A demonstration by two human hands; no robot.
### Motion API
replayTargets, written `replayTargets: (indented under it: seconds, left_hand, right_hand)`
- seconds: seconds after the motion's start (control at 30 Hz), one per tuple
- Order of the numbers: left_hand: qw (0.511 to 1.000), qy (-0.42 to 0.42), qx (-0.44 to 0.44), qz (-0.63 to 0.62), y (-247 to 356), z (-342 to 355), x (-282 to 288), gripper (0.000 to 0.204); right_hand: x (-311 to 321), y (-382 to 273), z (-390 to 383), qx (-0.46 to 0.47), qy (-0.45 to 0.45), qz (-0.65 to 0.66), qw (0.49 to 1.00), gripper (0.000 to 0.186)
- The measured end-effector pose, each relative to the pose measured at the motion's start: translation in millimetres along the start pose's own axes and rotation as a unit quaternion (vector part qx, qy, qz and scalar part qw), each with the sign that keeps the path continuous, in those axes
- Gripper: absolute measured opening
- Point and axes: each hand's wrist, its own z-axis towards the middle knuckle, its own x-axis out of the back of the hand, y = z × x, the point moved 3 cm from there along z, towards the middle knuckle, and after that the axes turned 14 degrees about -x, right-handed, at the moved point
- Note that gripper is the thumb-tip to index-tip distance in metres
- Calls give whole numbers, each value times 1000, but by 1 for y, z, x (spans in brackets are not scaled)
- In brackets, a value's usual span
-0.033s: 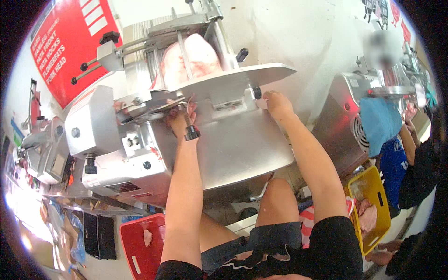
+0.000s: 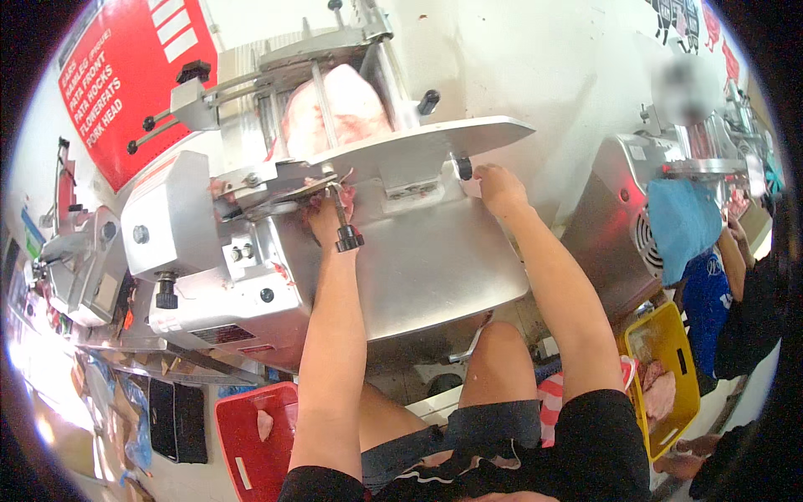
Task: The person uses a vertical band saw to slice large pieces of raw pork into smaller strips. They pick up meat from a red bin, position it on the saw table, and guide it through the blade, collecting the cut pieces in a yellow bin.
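A large pale pink piece of meat sits under bars on the carriage of a steel slicer. My left hand reaches in below the blade area among thin pink scraps of meat, behind a metal rod with a black knob; its fingers are mostly hidden. My right hand is at the right of the machine, its fingers curled together beside a black knob; whatever they hold is too small to make out.
Another slicer stands left, another steel machine with blue cloth right. Below are a red crate and yellow crate, both holding meat, and a black crate. A co-worker's arm shows far right.
The view and the slicer's parts have shifted very slightly; both my hands stay in about the same places.
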Motion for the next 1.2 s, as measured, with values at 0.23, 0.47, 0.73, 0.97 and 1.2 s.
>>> replayTargets:
  seconds: [0.23,0.47,0.73,0.97,1.2]
  left_hand:
    - [999,15,48,13,15,-20,-14,21]
    - [984,-132,121,-3,5,-27,-22,17]
    - [961,-67,269,-12,4,-19,0,53]
    - [984,-73,31,158,-5,15,35,52]
    - [990,-88,39,101,-6,40,61,38]
  right_hand:
    - [14,-69,-41,219,-40,-29,975,24]
    - [-21,-158,-65,211,-129,237,939,28]
    - [-61,-161,-74,268,-33,257,928,37]
    - [-64,-160,-66,339,-56,250,905,36]
    - [-48,-157,-72,276,-138,375,874,68]
